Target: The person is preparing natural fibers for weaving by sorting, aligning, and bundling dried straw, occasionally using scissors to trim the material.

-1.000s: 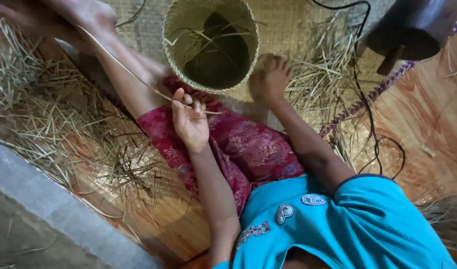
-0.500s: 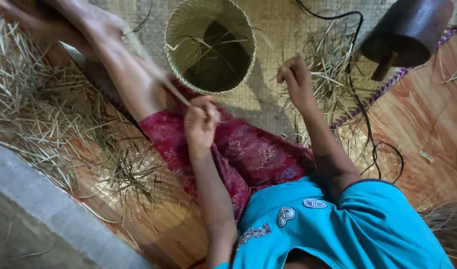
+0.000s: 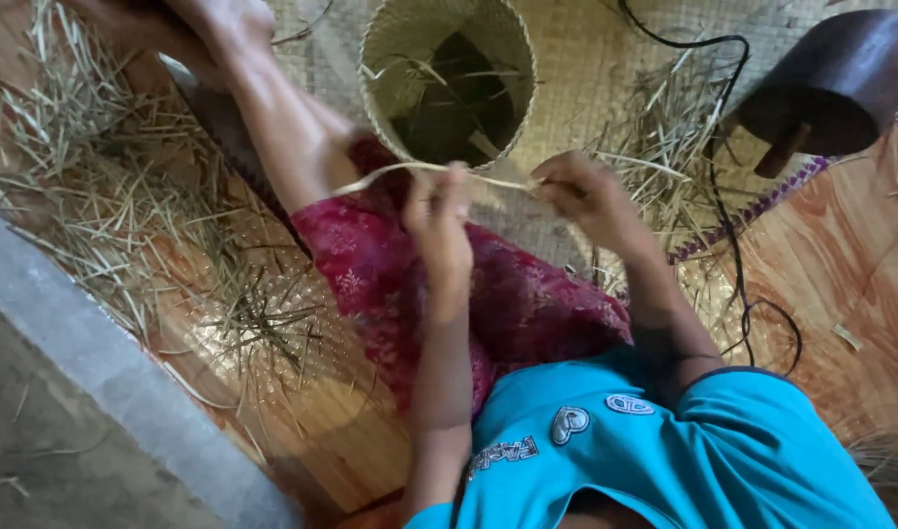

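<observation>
My left hand [image 3: 437,214] and my right hand [image 3: 584,192] are both pinched on one long pale straw strip [image 3: 390,171], stretched between them over my lap. The strip's free end curves left toward my bare leg [image 3: 282,127]. Just beyond the hands stands a round woven basket [image 3: 512,59], open at the top, with a few loose strips inside. I sit on a woven mat [image 3: 586,39] in a red patterned skirt [image 3: 527,294] and a turquoise shirt.
Heaps of dry straw lie left of my leg [image 3: 106,196] and to the right of the basket [image 3: 664,127]. A dark wooden block [image 3: 831,83] and a black cable [image 3: 738,225] lie at the right. A grey concrete ledge [image 3: 96,372] runs along the lower left.
My right hand left the straw pile on the mat and came across to grasp the strip. My left hand rose with the strip toward the basket.
</observation>
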